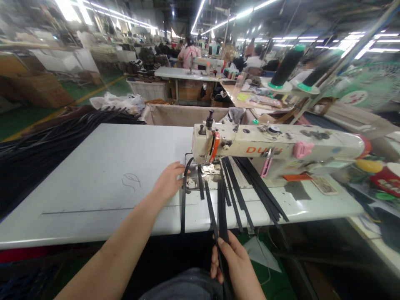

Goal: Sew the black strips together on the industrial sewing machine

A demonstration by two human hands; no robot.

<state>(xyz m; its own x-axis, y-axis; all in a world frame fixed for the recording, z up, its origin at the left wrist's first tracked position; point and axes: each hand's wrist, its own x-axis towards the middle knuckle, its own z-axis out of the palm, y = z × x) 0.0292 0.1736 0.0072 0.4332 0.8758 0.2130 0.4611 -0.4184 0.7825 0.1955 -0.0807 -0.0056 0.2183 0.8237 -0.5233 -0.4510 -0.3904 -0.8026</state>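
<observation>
Fingers partly extended, the left hand (168, 183) reaches to a curved black strap (183, 204) just left of the presser foot (211, 169); I cannot tell whether its grip pinches the strap or only lies against it. Farther right, the right hand (233, 254) has its grip closed, thumb on top and fingers curled underneath, around long black straps (222, 208) at the front edge of the counter (93, 166). These run up over that edge towards the presser foot.

From the far left, a heap of black strapping (46, 154) lies alongside the counter, with crumpled clear plastic (115, 102) behind it. On the white top sit a few loose threads (132, 181) and a dark ruler line (78, 211), both left of the left hand. The curved strap bends down from beside the sewing machine's head and hangs to the front edge. Under the arm of the sewing machine (325, 141), several narrow black strips (237, 189) slant forward, and a thicker bunch (264, 196) fans out to their right. Pink-handled thread snips (266, 166) lean upright on the machine, near a pink clip (303, 149). Above and behind stand two dark thread cones (286, 67), and at far right a green fan (365, 89).
</observation>
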